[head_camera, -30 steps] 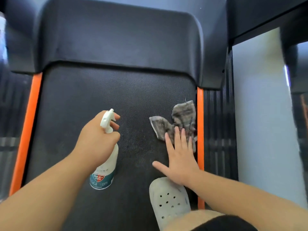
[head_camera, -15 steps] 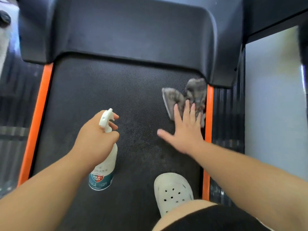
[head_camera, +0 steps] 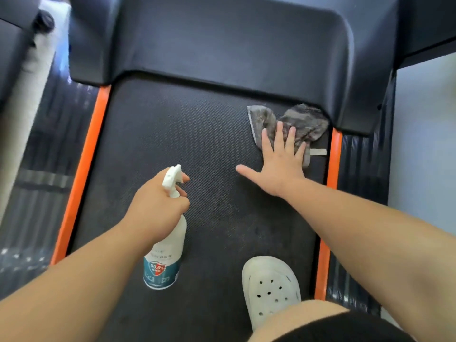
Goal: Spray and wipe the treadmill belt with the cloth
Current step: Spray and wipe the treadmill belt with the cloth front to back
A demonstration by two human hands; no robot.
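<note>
Right fingers (head_camera: 280, 134): straight and spread, lying flat on the near edge of the cloth (head_camera: 308, 122) and pressing it down. The thumb juts out sideways onto bare belt. Nothing is curled round the fabric.
Right hand (head_camera: 278, 166): palm down on the treadmill belt (head_camera: 172, 134), a little back from the motor cover (head_camera: 222, 45), arm stretched well forward.
Cloth: grey and crumpled into two lobes, on the belt just below the motor cover's right corner, its far edge right at the cover's lip. A small tag trails beside the orange strip (head_camera: 333, 156).
Left fingers (head_camera: 183, 178): wrapped round the neck of the spray bottle (head_camera: 167, 257), with one fingertip at the trigger. Whether it is squeezing cannot be told.
Left hand (head_camera: 158, 206): grips the bottle upright, well back from the motor cover and left of centre. The bottle's base is down by the belt, but contact is not clear.
Belt: a dull speckled patch runs back from the motor cover between the two hands, probably spray.
Clog (head_camera: 270, 285): white, on the belt, farthest from the motor cover.
Step in hand: wiping, judged to be at the far end of a stroke under the cover.
Next move: likely draw the cloth back from the motor cover or across below it, with flat pressure so it does not bunch, and keep it out of the gap under the lip.
</note>
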